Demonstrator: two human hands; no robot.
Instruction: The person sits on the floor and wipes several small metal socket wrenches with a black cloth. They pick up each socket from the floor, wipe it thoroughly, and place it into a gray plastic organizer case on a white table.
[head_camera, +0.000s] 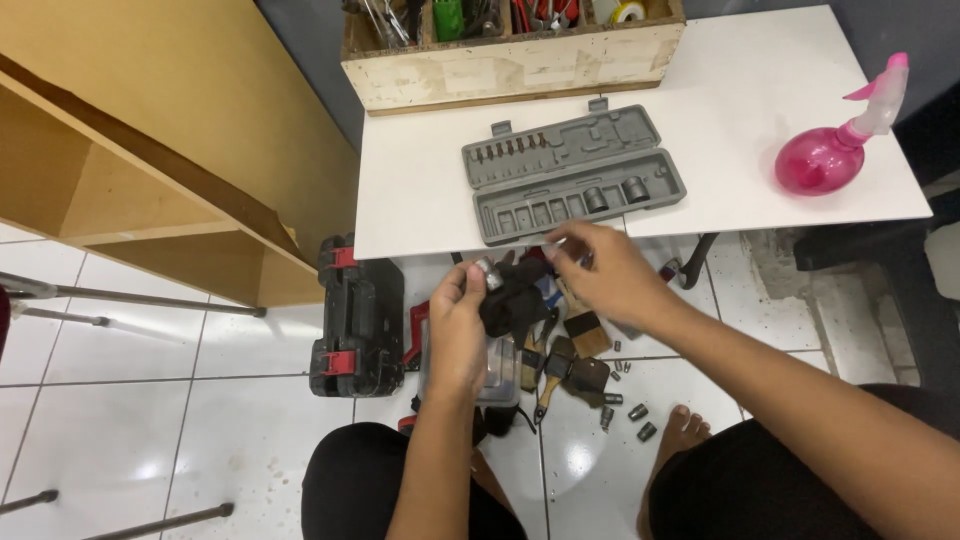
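Observation:
My left hand (458, 320) holds a black cloth (512, 296) with a shiny metal socket (487, 272) at its top. My right hand (605, 272) pinches a small silvery piece (556, 243) just in front of the table edge. Both hands hover below an open grey tool case (573, 172) that lies on the white table (440, 180). The case holds a row of bits (510, 150) in its lid and two dark sockets (614, 193) in its tray.
A pink spray bottle (835, 145) lies at the table's right. A wooden tool crate (510, 60) stands at the back. On the tiled floor: a black case with red latches (358, 318), paint brushes (565, 355) and several loose sockets (630, 405). A wooden shelf (150, 170) stands left.

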